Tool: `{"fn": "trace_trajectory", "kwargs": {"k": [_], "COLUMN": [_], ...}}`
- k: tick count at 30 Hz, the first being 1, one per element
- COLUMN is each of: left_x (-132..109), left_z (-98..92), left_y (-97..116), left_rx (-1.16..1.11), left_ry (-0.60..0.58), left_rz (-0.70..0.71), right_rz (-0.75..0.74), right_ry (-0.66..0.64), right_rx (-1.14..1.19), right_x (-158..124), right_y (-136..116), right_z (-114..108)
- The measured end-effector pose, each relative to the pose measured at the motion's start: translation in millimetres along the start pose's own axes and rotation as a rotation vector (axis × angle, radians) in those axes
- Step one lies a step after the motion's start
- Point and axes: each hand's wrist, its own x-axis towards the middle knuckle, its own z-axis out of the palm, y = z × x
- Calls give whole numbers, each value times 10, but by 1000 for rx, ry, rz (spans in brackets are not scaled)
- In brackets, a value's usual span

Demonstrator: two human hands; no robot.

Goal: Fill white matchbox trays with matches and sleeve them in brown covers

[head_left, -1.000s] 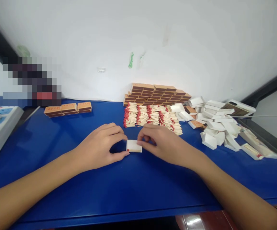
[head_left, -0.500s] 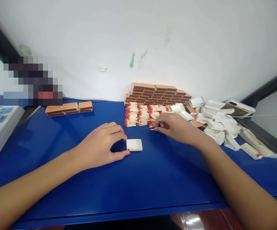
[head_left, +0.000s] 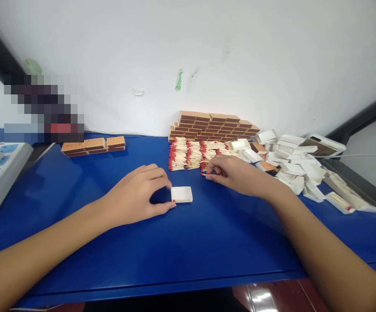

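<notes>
My left hand grips the left end of a small white matchbox tray between thumb and fingers. The tray lies on the blue table, and along its near side a red-headed match or matches can be seen. To the right, my right hand has thumb and index finger pinched on a match at the near edge of the match piles. Red-headed matches lie in several heaps just beyond both hands.
Brown matchboxes are stacked against the wall behind the matches. More matchboxes sit at the back left. White trays pile up at the right, near a phone and a tray holding matches. A power strip stands far left.
The view has shifted very slightly. My right fingers have drawn a match a little away from the heap; my left hand keeps its hold on the white tray.
</notes>
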Motion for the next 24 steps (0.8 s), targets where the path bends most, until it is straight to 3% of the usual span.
{"fn": "trace_trajectory", "kwargs": {"k": [12, 19, 24], "left_x": [0, 2, 11], "left_z": [4, 11, 3], "left_y": [-1, 3, 18], "left_rx": [0, 8, 28], "left_ry": [9, 22, 31], "left_rz": [12, 11, 32], "right_rz": [28, -56, -143], "right_ry": [-44, 33, 46], "right_rx": [-12, 72, 114], "right_x": [7, -66, -104], "right_y": [37, -332, -644], "right_z": [10, 5, 142]}}
